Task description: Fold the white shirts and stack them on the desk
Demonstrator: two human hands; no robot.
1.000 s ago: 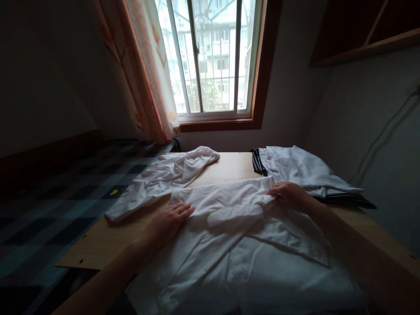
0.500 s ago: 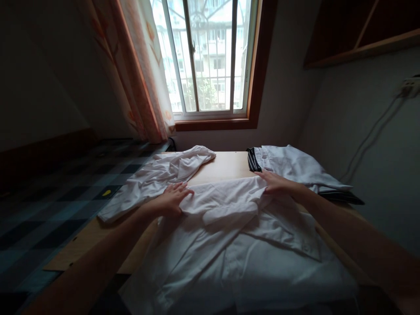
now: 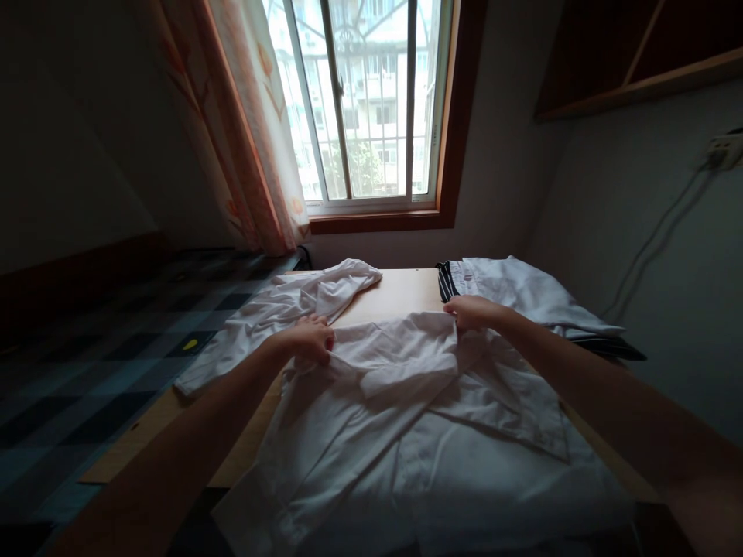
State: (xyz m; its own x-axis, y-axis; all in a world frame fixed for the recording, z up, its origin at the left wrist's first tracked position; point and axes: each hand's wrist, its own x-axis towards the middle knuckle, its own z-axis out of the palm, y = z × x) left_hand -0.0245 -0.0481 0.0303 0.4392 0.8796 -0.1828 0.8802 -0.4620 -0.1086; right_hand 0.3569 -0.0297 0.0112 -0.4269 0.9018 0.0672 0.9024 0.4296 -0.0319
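A white shirt (image 3: pixel 371 433) lies spread before me on a pale wooden board, its sleeves folded across the body. At its far left corner my left hand (image 3: pixel 313 339) pinches the cloth between thumb and fingers. My right hand (image 3: pixel 473 312) grips the far right corner, fingers closed on the edge. Between the two hands the far edge of the shirt is slightly lifted. Beyond my left hand lies a crumpled white garment (image 3: pixel 279 305). Past my right hand rests a stack of folded clothes (image 3: pixel 511 290), white on top with black striped cloth beneath.
The wooden board (image 3: pixel 400 290) borders a bed with a dark checked cover (image 3: pixel 75 371) on the left. A barred window (image 3: pixel 365 116) and a floral curtain (image 3: pixel 232 139) stand behind. On the right wall are a shelf (image 3: pixel 644 85) and a socket with a cord (image 3: pixel 723 152).
Both hands have closed from spread fingers onto the shirt's far corners. My right hand has shifted slightly left, and the far edge is raised a little between them.
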